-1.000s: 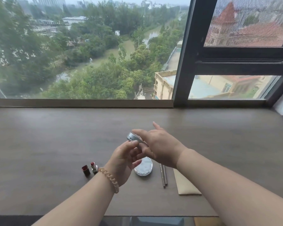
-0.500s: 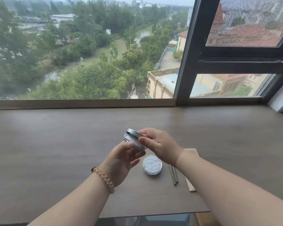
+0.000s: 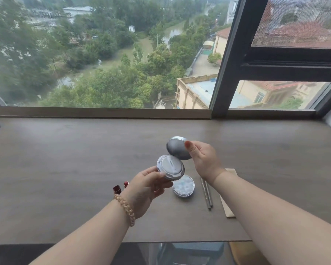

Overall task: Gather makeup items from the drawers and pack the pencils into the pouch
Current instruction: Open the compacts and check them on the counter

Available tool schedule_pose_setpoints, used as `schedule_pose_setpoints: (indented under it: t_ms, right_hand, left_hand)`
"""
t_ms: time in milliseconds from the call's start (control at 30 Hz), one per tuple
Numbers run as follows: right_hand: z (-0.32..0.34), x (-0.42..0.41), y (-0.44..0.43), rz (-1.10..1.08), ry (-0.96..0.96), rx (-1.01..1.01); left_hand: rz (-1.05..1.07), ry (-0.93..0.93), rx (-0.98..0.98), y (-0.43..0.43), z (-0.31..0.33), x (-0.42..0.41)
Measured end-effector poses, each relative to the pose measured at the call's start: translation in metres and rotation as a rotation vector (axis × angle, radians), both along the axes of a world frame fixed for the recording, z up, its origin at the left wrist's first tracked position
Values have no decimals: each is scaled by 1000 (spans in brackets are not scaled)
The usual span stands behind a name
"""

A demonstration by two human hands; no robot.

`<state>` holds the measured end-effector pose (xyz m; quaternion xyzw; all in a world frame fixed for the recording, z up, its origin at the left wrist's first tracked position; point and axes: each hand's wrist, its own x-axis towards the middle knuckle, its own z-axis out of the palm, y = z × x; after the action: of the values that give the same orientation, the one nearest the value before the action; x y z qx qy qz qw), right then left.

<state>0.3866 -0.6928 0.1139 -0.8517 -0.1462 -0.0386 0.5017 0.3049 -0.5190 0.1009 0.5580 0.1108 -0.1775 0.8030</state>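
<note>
A beaded bracelet (image 3: 125, 209) is worn on the left wrist, above the near edge of the desk (image 3: 65, 169). Right of the middle of that near edge, a flat beige pouch (image 3: 227, 209) is laid on the wood, and much of it is hidden under the right forearm. Just to its left, two thin grey pencils (image 3: 207, 196) are laid side by side, touching each other and pointing toward the far edge. They lie on the desk, outside the pouch.

Left of the pencils, a round case (image 3: 183, 186) with a pale mottled top is set flat on the desk. Further left, two small red lipstick pieces (image 3: 117, 188) are stood close together, partly covered by the left hand (image 3: 147, 186).

Above the round case, an opened silver compact (image 3: 170, 167) is held off the desk. Its base is gripped by the left hand, with the thumb on the rim and the fingers curled beneath, and its white inside is turned toward the camera. The lid (image 3: 177, 148) is tilted up and meets the base at one point. It is pinched at its right rim by the thumb and fingers of the right hand (image 3: 203, 161).

Along the far edge of the desk a wide window (image 3: 103, 54) is fitted, divided by a dark frame (image 3: 225, 54). Trees and rooftops are seen through it.
</note>
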Motion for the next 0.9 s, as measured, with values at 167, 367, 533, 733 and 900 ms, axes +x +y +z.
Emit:
schedule_pose_setpoints:
  t_ms: [167, 367, 533, 733, 900]
  right_hand:
    - [-10, 1, -2, -38, 22, -28]
    - [-33, 0, -4, 63, -9, -314]
    - [-46, -4, 0, 102, 15, -449]
    - [-67, 2, 3, 153, 219, -390]
    - [-82, 6, -14, 72, 212, -576]
  left_hand:
    - [45, 66, 113, -2, -13, -6]
    - [131, 210, 153, -8, -33, -8]
    - [80, 239, 197, -16, -56, -13]
    - [226, 382, 265, -22, -82, -20]
    - [397, 425, 391, -28, -104, -14]
